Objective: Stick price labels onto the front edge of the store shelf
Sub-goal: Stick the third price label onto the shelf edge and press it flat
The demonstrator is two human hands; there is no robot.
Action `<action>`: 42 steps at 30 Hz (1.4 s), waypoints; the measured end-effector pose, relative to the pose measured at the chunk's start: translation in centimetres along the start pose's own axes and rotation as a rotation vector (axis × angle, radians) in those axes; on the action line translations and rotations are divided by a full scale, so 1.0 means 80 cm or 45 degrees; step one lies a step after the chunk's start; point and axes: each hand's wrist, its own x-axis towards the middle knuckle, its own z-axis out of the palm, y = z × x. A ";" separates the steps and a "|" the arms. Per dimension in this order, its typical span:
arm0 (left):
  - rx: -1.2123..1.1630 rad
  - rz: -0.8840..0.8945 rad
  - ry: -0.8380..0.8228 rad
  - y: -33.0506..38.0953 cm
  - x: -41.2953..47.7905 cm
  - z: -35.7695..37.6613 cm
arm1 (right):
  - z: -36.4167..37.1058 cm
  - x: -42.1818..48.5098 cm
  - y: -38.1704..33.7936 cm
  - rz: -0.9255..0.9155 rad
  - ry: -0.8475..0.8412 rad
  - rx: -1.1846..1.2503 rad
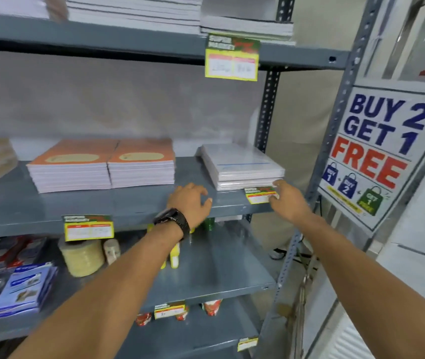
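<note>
Currently, a price label is held by the right hand against the front right part of the middle shelf, just below a stack of white pads. The fingertips are pressed on the label's right edge; whether it is already stuck cannot be told. The left hand, with a black watch on the wrist, is laid open on the shelf edge, grasping nothing, well to the left of the label. Two stacks of orange notebooks are seen further left on the same shelf. Another label is already fixed on this edge, and one more hangs from the shelf above. A "BUY 2 GET 1 FREE" poster is placed at the right.
</note>
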 end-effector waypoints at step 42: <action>-0.381 -0.383 0.148 0.125 0.008 0.136 | 0.045 -0.007 0.073 -0.048 0.063 0.636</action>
